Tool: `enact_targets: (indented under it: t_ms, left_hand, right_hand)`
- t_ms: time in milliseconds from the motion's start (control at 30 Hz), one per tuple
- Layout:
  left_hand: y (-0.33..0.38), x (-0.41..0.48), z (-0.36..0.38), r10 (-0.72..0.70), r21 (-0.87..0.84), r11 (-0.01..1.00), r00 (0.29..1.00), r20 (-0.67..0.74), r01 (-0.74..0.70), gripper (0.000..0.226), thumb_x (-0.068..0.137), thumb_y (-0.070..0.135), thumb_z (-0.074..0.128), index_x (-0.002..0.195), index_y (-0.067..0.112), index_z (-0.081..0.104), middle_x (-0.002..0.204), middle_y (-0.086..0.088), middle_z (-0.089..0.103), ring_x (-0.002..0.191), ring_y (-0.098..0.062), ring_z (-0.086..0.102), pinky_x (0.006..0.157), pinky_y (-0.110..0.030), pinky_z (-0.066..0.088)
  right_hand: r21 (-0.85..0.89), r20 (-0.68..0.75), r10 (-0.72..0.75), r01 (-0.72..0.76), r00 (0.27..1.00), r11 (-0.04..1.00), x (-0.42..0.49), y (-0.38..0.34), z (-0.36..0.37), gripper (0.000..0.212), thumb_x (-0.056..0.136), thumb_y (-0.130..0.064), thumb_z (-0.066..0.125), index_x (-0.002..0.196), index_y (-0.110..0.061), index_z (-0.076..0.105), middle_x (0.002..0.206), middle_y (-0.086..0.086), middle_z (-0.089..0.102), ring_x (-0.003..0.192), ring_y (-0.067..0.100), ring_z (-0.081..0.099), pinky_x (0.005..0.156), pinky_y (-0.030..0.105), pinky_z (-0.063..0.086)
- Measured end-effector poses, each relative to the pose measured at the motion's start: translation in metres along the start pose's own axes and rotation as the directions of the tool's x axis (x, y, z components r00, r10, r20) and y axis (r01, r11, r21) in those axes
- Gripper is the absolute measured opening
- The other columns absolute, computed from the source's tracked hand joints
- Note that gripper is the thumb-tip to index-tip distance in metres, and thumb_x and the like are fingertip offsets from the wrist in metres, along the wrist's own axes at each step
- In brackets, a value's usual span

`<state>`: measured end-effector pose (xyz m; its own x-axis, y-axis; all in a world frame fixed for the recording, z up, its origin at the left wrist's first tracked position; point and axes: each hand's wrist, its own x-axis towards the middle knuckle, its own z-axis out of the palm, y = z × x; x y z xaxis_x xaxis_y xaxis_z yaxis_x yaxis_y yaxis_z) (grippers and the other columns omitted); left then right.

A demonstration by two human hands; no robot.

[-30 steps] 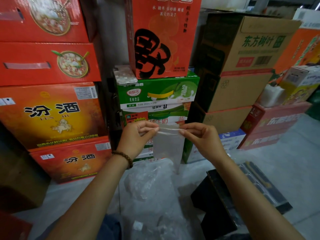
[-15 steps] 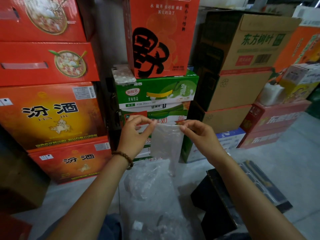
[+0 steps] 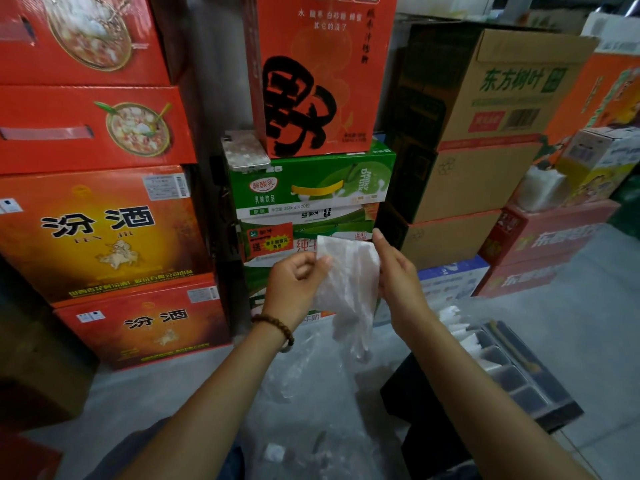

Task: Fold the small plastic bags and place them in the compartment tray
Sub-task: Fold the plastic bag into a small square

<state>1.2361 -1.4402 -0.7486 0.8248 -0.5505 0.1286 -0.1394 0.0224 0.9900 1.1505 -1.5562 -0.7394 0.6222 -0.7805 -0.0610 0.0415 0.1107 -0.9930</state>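
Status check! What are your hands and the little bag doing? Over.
Left hand and right hand hold the plastic bag by its side edges. Bag held up, not in the tray yet. Nothing between them.

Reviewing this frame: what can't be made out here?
All in the head view:
1. Small plastic bag, held by the left hand and right hand: the number of folds is unreadable because the clear layers blend together.
2. Compartment tray: its near end is hidden behind the right forearm, and its contents are blurred.
3. Pile of clear bags below: they cannot be counted, being see-through and crumpled.
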Motion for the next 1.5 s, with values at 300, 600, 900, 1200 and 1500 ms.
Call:
enact_targets:
  t_ms: [300, 600, 900, 1200, 1500]
  left_hand:
    - [0.007, -0.001, 0.014, -0.103, -0.159, 0.983, 0.993, -0.066, 0.091, 0.014, 0.092, 0.021, 0.061, 0.092, 0.009, 0.068, 0.079, 0.004, 0.071, 0.068, -0.001, 0.065, 0.058, -0.012, 0.050]
    - [0.014, -0.006, 0.021, -0.012, -0.097, 0.995, 0.970, -0.241, -0.012, 0.027, 0.088, 0.032, 0.065, 0.065, 0.018, 0.059, 0.055, 0.012, 0.060, 0.051, 0.003, 0.052, 0.047, -0.012, 0.042]
    - [0.018, -0.002, 0.021, 0.185, -0.101, 0.967, 0.915, -0.359, -0.235, 0.037, 0.093, 0.023, 0.058, 0.064, 0.006, 0.045, 0.053, -0.002, 0.037, 0.047, -0.002, 0.030, 0.043, -0.015, 0.027]
    - [0.026, -0.002, 0.021, 0.066, -0.173, 0.969, 0.863, -0.501, -0.174, 0.022, 0.097, 0.021, 0.051, 0.077, 0.014, 0.055, 0.053, 0.006, 0.044, 0.038, 0.001, 0.042, 0.041, -0.010, 0.033]
    - [0.021, -0.001, 0.009, -0.061, -0.122, 0.991, 0.995, -0.083, 0.051, 0.041, 0.081, 0.057, 0.056, 0.077, 0.016, 0.057, 0.070, 0.004, 0.054, 0.064, -0.005, 0.050, 0.061, -0.019, 0.043]
  right_hand:
    - [-0.167, -0.117, -0.301, 0.280, 0.947, 0.945, -0.007, 0.009, 0.015, 0.012, 0.092, -0.026, 0.065, 0.089, -0.015, 0.068, 0.080, -0.003, 0.070, 0.072, 0.005, 0.066, 0.059, 0.020, 0.051]
    - [-0.181, -0.100, -0.425, 0.403, 0.900, 0.897, -0.019, 0.011, 0.032, 0.019, 0.093, -0.023, 0.063, 0.084, -0.007, 0.059, 0.077, 0.006, 0.063, 0.066, 0.011, 0.058, 0.059, 0.025, 0.050]
    - [-0.007, -0.171, -0.407, 0.412, 0.897, 0.911, -0.021, 0.003, 0.040, 0.031, 0.096, -0.020, 0.059, 0.076, 0.003, 0.051, 0.066, 0.010, 0.055, 0.060, 0.011, 0.051, 0.052, 0.027, 0.044]
    - [0.110, -0.198, -0.351, 0.377, 0.915, 0.920, -0.022, 0.000, 0.040, 0.030, 0.099, -0.017, 0.051, 0.071, -0.009, 0.047, 0.051, -0.013, 0.051, 0.049, -0.001, 0.046, 0.049, 0.016, 0.040]
    - [0.032, -0.146, -0.399, 0.408, 0.905, 0.913, -0.018, 0.001, 0.032, 0.029, 0.099, -0.018, 0.052, 0.072, -0.006, 0.050, 0.054, -0.011, 0.050, 0.050, 0.000, 0.045, 0.048, 0.016, 0.038]
